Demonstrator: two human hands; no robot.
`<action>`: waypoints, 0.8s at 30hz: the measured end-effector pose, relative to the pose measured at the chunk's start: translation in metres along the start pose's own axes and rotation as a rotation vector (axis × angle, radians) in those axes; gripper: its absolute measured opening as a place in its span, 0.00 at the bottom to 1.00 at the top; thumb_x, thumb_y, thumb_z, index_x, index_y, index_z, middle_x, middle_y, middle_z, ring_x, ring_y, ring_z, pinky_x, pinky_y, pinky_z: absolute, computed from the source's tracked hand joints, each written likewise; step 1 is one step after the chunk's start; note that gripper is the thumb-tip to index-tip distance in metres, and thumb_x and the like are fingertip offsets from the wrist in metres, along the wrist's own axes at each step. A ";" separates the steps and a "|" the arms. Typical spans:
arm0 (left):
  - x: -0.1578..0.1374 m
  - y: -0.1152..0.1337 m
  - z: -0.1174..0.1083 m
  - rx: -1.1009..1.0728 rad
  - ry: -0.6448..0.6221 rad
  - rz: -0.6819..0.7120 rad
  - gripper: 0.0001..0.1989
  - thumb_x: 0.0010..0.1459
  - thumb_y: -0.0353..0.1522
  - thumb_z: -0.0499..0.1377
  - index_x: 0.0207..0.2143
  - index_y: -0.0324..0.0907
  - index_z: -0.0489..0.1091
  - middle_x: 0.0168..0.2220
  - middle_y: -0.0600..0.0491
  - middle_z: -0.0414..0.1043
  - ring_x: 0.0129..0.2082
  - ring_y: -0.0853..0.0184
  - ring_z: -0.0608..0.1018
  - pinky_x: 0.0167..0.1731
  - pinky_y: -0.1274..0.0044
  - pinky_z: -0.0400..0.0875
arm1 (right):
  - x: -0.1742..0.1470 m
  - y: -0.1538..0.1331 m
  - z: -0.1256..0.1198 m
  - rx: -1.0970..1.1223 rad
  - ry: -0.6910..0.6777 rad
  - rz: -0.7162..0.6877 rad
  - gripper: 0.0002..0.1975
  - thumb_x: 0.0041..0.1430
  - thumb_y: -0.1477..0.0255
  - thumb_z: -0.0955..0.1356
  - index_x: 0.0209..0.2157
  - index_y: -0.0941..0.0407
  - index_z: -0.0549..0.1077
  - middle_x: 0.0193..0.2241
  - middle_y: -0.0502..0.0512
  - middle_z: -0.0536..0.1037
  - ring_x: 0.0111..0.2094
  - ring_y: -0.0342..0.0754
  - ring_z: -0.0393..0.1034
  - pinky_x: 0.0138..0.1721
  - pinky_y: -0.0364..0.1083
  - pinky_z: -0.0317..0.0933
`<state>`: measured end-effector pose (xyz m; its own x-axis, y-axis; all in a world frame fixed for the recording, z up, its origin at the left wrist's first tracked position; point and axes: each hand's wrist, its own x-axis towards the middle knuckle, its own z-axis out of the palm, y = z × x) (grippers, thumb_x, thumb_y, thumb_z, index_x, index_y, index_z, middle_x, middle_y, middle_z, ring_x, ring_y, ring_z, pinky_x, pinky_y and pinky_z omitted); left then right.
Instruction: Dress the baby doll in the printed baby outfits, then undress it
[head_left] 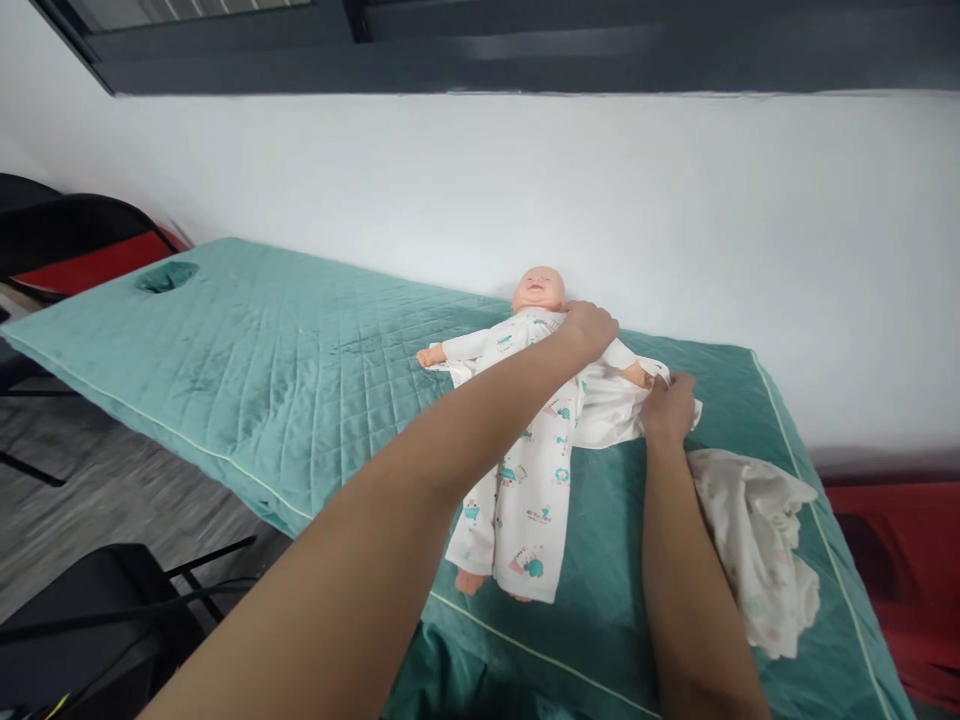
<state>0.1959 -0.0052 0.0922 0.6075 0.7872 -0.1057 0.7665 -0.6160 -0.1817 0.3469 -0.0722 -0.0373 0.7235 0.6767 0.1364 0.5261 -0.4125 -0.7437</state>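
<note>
A baby doll point(539, 290) lies on its back, head toward the wall, in white printed trousers point(536, 520) and a white undershirt. A white printed shirt point(611, 410) lies partly under it and spreads out to the right. My left hand point(591, 330) is closed at the doll's shoulder on our right, its fingertips partly hidden against the cloth. Beside the doll's hand point(637, 375), my right hand point(669, 405) pinches the shirt's white edge. The doll's other arm point(457, 348) stretches out to the left.
A crumpled white printed cloth point(757, 540) lies right of my right forearm. Under everything is a green quilted bed cover point(300, 380) with a face hole point(166, 277) at the far left. A white wall point(420, 190) borders the back. Black chairs point(97, 620) stand left, red furniture point(900, 570) right.
</note>
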 end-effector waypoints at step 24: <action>0.004 0.008 0.026 -0.114 -0.016 0.038 0.23 0.60 0.23 0.54 0.58 0.36 0.69 0.57 0.38 0.72 0.55 0.47 0.75 0.51 0.56 0.69 | 0.010 -0.006 0.000 0.976 -0.074 0.226 0.11 0.40 0.77 0.67 0.31 0.57 0.71 0.22 0.45 0.72 0.23 0.41 0.67 0.23 0.39 0.62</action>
<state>0.1985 -0.0063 0.0648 0.6341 0.7628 -0.1267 0.7620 -0.6442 -0.0654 0.3510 -0.0633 -0.0318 0.7140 0.6942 -0.0910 -0.2408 0.1214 -0.9629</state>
